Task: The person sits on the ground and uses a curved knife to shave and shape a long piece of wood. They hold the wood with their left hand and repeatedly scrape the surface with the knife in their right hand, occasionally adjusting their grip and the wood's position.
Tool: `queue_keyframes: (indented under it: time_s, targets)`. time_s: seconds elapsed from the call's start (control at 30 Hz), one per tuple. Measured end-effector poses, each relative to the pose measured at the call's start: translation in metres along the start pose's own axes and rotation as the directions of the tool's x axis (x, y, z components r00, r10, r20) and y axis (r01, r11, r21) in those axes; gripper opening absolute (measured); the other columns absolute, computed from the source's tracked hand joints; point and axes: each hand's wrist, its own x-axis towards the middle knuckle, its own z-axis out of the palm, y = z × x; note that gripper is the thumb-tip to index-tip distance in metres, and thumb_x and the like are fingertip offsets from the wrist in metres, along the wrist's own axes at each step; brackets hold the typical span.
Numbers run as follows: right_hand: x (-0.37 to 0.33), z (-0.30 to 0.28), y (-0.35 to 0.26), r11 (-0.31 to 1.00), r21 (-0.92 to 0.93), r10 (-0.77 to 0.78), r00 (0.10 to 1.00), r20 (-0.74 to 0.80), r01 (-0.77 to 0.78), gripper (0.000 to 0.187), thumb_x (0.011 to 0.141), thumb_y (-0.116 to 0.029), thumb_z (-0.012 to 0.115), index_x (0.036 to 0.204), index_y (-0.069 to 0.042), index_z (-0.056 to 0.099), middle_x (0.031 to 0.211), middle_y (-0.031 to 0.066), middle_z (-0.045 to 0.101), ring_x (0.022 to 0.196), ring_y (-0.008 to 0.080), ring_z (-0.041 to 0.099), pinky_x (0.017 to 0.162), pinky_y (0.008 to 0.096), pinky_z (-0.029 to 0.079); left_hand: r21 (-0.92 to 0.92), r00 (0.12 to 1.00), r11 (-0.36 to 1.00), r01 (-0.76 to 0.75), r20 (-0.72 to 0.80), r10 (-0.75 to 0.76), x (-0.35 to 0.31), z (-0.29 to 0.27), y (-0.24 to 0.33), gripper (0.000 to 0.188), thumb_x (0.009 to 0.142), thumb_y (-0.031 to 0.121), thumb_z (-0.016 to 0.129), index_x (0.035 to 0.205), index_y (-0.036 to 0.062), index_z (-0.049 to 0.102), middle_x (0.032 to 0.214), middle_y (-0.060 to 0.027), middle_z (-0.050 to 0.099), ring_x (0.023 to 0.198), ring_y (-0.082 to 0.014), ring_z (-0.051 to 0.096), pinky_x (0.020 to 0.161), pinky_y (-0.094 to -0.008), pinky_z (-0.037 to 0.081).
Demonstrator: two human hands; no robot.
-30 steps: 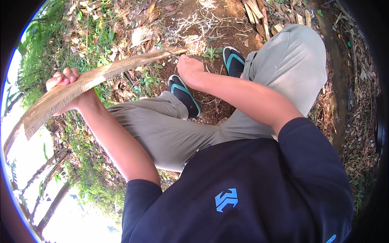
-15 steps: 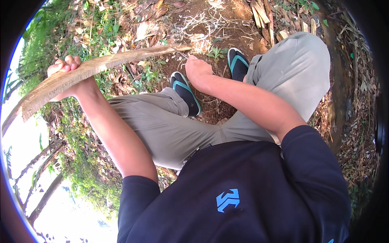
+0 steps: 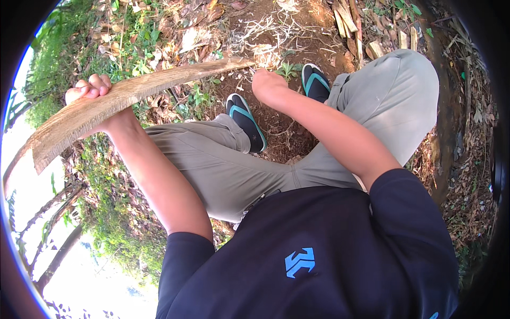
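Note:
My left hand (image 3: 90,89) is closed round a long slab of pale, rough-sawn wood (image 3: 125,94), fingers over its upper edge and wrist beneath. The slab slants from the far left toward the middle and narrows to a tip just beside my right hand (image 3: 267,86). That hand is a fist, its back turned up. It grips a slim-bladed knife, whose blade showed plainly a moment earlier; now the handle is hidden in the fist and the blade hardly shows at the slab's tip.
My sandalled feet stand on brown soil, a sandal (image 3: 246,122) below the slab's tip. Pale shavings (image 3: 271,32) lie ahead. Split wood pieces (image 3: 345,18) rest at the far right. A small green plant (image 3: 288,70) grows between the feet, and leaf litter and greenery spread left.
My right hand has shifted slightly right and nearer the slab's end, and the blade shows less. The slab and my left hand have moved slightly, the slab's near left end dropping a little.

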Motion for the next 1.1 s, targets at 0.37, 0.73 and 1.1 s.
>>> queue_keyframes:
  time_s: [0.37,0.73,1.1]
  targets:
    - [-0.068,-0.047,-0.027,0.982,-0.112,-0.140,0.983,0.119,0.153,0.027,0.083,-0.008,0.052,0.104,0.005,0.061,0.107,0.0174,0.064,0.098,0.0290,0.064,0.080,0.0366,0.052,0.057,0.997,0.998,-0.036,-0.071,0.040,-0.006,0.014,-0.005,0.035,0.081,0.026,0.041,0.052,0.0080,0.047,0.044,-0.0040,0.044,0.036,-0.0147,0.040,0.035,-0.0246,0.033]
    - [-0.031,-0.004,-0.037,0.989,-0.077,-0.136,0.986,-0.101,0.129,0.033,0.082,-0.005,0.056,0.111,0.008,0.050,0.101,0.0192,0.065,0.095,0.0278,0.065,0.076,0.0347,0.054,-0.020,0.987,1.000,-0.023,-0.161,0.020,-0.016,0.042,0.002,0.047,0.078,0.036,0.037,0.047,0.0039,0.050,0.042,-0.0066,0.045,0.033,-0.0169,0.041,0.031,-0.0224,0.034]
    - [-0.049,0.000,-0.022,0.988,-0.086,-0.141,0.975,-0.171,0.128,0.022,0.088,-0.008,0.044,0.100,0.009,0.051,0.090,0.0239,0.065,0.088,0.0326,0.066,0.070,0.0421,0.054,0.033,0.988,0.997,-0.068,-0.134,0.072,-0.013,0.034,-0.002,0.038,0.073,0.029,0.041,0.047,0.0041,0.051,0.044,-0.0074,0.049,0.034,-0.0166,0.041,0.032,-0.0232,0.032]
